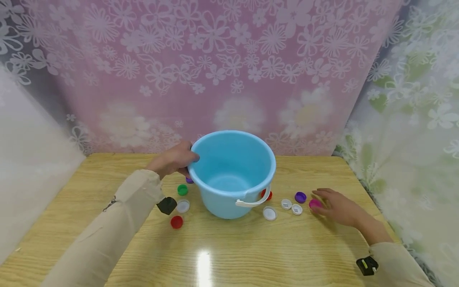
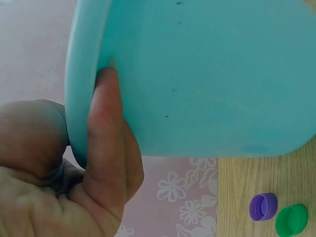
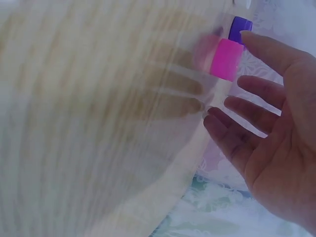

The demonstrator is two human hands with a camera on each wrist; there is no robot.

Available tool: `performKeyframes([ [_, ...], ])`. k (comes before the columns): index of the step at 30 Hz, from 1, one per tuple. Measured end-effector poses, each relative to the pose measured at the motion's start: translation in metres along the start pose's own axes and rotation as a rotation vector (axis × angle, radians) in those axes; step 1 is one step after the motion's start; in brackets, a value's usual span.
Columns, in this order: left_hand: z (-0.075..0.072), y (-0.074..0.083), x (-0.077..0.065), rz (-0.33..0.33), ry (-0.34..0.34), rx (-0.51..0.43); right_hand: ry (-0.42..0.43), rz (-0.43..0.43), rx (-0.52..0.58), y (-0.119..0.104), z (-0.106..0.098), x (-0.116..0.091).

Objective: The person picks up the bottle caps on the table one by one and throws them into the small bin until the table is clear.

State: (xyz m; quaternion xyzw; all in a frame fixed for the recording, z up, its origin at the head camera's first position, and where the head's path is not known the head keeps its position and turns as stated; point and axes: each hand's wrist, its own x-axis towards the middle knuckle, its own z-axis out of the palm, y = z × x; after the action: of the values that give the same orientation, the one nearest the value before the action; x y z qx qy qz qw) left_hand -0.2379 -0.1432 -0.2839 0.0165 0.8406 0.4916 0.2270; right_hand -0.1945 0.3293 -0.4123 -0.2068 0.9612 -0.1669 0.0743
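A light blue bucket [image 1: 231, 207] with a white handle [image 1: 255, 202] stands in the middle of the table, its mouth tilted toward me. My left hand [image 1: 176, 159] grips the bucket's left rim, thumb on one side of the wall and fingers on the other, as the left wrist view shows. To the right, my right hand [image 1: 340, 207] hovers with spread, slightly bent fingers beside a pink bottle cap [image 3: 227, 59]. A purple cap [image 1: 300, 197] lies just past the pink one. In the right wrist view, nothing is held between the thumb and fingers.
Left of the bucket lie a green cap [image 1: 182, 189], a white cap [image 1: 183, 206], a red cap [image 1: 177, 222] and a partly hidden purple cap [image 2: 262, 206]. On its right are several white caps [image 1: 270, 213] and another red cap [image 1: 269, 195]. A floral curtain [image 1: 229, 79] hangs behind the table.
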Motion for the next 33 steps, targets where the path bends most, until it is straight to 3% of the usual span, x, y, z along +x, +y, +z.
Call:
performKeyframes([
  [12, 0.004, -0.004, 0.000, -0.001, 0.020, -0.009, 0.037, 0.000, -0.076, 0.003, 0.009, 0.001],
  [33, 0.006, 0.001, -0.001, 0.019, 0.033, 0.055, 0.075, 0.004, -0.038, 0.003, 0.012, 0.004],
])
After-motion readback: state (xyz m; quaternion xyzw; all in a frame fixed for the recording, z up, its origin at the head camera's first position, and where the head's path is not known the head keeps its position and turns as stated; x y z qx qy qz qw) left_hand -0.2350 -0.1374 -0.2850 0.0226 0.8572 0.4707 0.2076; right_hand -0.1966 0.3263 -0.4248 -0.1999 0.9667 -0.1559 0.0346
